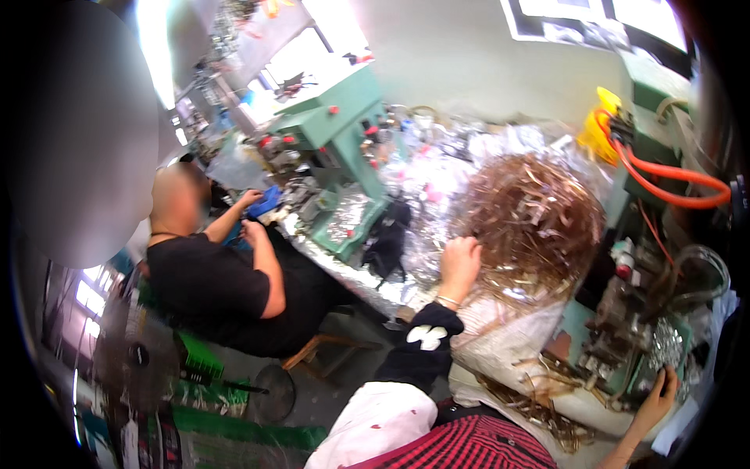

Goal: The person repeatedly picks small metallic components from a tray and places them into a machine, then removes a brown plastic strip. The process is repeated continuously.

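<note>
My left hand [460, 270] is raised beside a big tangled heap of thin, copper-brown metal strips [539, 215]. Its fingers are curled closed, and whatever may be between them is too small to make out. At the far right, my right hand [658, 400] reaches to a pile of small shiny metal pieces [666, 345] on a green machine. Its fingers are stretched out and touch or nearly touch the pile's near edge. Beneath the strip heap lies a whitish sack [512, 328].
A person in black [226, 281] sits at the left, hands at a blue tray [266, 201] by a green press [332, 125]. Orange hose [680, 199] loops at right. Clear plastic bags [500, 144] crowd the bench. More strips [539, 410] lie near my lap; a wooden stool [316, 349] stands left.
</note>
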The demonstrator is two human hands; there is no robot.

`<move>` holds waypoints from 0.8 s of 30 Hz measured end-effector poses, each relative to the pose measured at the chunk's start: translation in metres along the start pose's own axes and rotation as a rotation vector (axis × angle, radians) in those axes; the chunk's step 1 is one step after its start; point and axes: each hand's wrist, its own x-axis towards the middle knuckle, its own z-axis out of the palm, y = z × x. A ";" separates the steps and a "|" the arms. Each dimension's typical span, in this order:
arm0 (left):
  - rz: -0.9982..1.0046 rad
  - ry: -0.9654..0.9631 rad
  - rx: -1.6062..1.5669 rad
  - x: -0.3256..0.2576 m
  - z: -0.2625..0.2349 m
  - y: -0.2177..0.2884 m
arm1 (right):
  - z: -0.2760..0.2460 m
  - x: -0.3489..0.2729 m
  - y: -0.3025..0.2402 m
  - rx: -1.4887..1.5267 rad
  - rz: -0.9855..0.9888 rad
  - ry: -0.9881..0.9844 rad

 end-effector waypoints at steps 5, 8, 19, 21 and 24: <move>0.163 0.100 -0.112 0.007 -0.011 0.053 | 0.010 -0.014 -0.098 0.312 -0.027 0.009; -0.051 0.057 -0.468 0.000 -0.025 0.082 | 0.052 0.001 -0.169 0.461 -0.102 -0.026; 0.430 -0.145 -1.130 0.006 -0.093 0.260 | 0.074 -0.003 -0.218 1.078 0.208 -0.119; 0.263 -0.164 -1.214 0.011 -0.090 0.277 | 0.069 -0.005 -0.223 1.101 0.247 -0.129; 0.543 -0.057 -1.184 -0.003 -0.084 0.269 | 0.045 -0.027 -0.232 0.792 -0.011 -0.192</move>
